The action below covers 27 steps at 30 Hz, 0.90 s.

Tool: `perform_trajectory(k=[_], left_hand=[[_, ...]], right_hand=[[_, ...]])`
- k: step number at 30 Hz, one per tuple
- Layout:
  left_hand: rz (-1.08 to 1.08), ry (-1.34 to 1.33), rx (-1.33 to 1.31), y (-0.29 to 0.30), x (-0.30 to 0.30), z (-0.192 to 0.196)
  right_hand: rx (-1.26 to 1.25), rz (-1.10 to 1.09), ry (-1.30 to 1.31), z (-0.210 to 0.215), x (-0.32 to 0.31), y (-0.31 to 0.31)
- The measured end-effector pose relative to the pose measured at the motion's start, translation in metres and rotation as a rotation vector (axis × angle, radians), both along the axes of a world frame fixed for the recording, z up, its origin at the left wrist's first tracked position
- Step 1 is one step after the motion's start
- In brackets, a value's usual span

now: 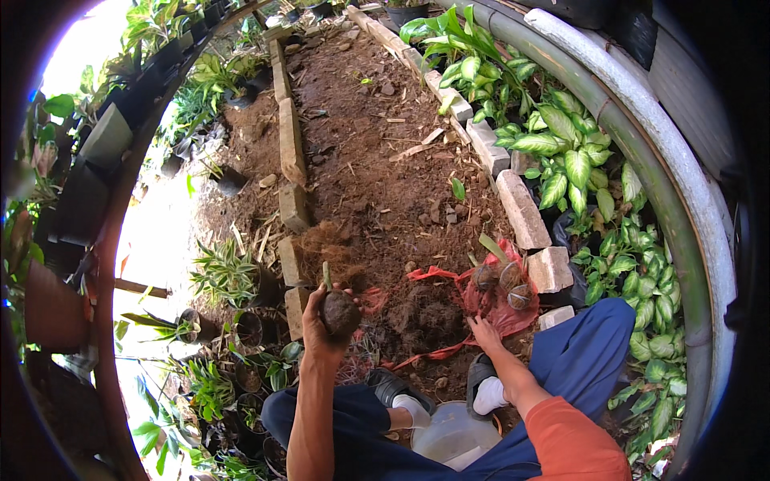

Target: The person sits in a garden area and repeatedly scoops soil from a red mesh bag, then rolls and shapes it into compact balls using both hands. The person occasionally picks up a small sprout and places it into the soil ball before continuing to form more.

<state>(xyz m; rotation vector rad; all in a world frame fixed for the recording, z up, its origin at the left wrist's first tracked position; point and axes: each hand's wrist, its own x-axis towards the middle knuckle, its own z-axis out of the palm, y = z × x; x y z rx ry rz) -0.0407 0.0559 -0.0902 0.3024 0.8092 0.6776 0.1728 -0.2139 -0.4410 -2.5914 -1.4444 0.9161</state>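
A round, dark-brown ball (342, 315) (short green stem (327, 276) pointing up) sits in the left hand (318, 330), while crumpled red plastic (507, 322) lies spread by the right hand (486, 334).

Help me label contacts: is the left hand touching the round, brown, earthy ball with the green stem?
Touching. The head view shows the left hand cupping the brown ball, no gap along its left edge.

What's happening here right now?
A person sits by a strip of bare soil. Their left hand holds up a round brown ball with a short green stem. Their right hand is low, fingers spread, between a dark clump and some red plastic; whether it touches either is unclear. More round balls lie on the red plastic.
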Motion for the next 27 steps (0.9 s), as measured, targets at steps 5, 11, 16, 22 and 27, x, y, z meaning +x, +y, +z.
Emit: perform_trajectory(k=[5,11,16,22,27], left_hand=[[-0.017,-0.032,0.001,0.002,0.000,-0.001],[-0.007,-0.003,-0.009,0.003,0.002,-0.001],[-0.015,0.018,0.001,0.001,0.004,-0.001],[-0.010,0.008,-0.028,0.001,0.006,0.000],[-0.033,0.024,0.023,0.000,0.006,-0.002]], right_hand=[[0.170,-0.272,0.209,0.008,0.013,-0.001],[0.042,-0.173,0.082,0.016,0.041,0.018],[-0.097,0.022,0.002,0.004,0.052,0.031],[-0.061,0.039,-0.046,-0.009,0.045,0.027],[0.047,0.031,-0.092,-0.014,0.031,0.016]])
